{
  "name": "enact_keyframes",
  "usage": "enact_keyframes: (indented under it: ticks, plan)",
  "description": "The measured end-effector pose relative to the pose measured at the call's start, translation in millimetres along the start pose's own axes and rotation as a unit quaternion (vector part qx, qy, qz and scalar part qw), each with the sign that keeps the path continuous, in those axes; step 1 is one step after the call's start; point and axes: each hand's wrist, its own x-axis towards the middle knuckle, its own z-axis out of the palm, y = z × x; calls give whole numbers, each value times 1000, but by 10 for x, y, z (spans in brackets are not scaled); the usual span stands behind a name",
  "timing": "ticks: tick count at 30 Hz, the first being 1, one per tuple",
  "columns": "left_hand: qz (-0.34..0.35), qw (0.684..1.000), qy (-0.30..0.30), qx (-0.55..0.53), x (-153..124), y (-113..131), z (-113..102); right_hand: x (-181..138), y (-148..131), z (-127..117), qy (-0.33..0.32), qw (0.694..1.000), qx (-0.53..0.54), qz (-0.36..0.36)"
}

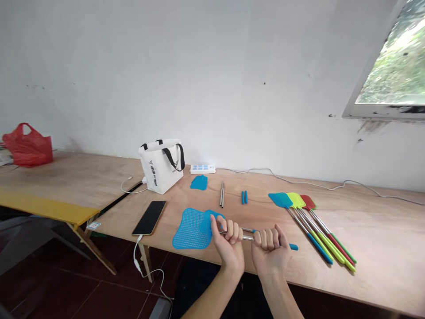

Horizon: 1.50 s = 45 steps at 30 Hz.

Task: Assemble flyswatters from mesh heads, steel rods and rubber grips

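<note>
A blue fly swatter [190, 230] with a mesh head and a metal rod is held level above the front of the table. My left hand [228, 243] is closed around the rod near the head. My right hand [271, 249] is closed farther along, and a blue handle end sticks out past it. Behind them shows a second blue mesh head [215, 215] and another length of rod; whether my hands also grip that one, I cannot tell. Loose blue swatter heads [199, 182], metal rods [222, 195] and two short blue handles [245, 197] lie farther back.
Several finished-looking swatters in blue [280, 199], yellow-green [296, 200] and red [308, 202] lie at right. At left are a phone [149, 218] on a cable and a white tote bag [161, 170]. A power strip [202, 169] sits by the wall; a red bag [29, 148] stands far left.
</note>
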Motion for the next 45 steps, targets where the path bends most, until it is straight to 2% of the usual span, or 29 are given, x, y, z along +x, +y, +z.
enact_keyframes:
  ticks: [4,10,17,23,28,33,36,39,45]
  plan:
    - [-26,1000,11,-6,-185,-182,-103,-44,32,-96,29,999,18,-23]
    - [-60,998,14,16,-165,-240,-246,-219,173,-60,74,996,11,38]
    - [-51,999,-10,2,49,-160,-150,26,154,-30,80,997,12,5]
    - [-13,1000,1,-19,264,97,-81,187,-106,-121,58,997,22,-44]
    - [-64,998,-29,-5,344,217,-60,232,-220,-247,49,997,28,-56]
    - [-120,992,7,-25,239,272,-105,203,-263,-289,57,996,17,-60]
    - [-116,992,19,-52,168,350,-109,162,-322,-235,86,994,23,-57]
    - [-73,994,21,-76,145,400,-47,106,-331,-92,103,991,34,-75]
    - [-17,997,7,-77,195,321,85,-10,-183,199,102,991,50,-74]
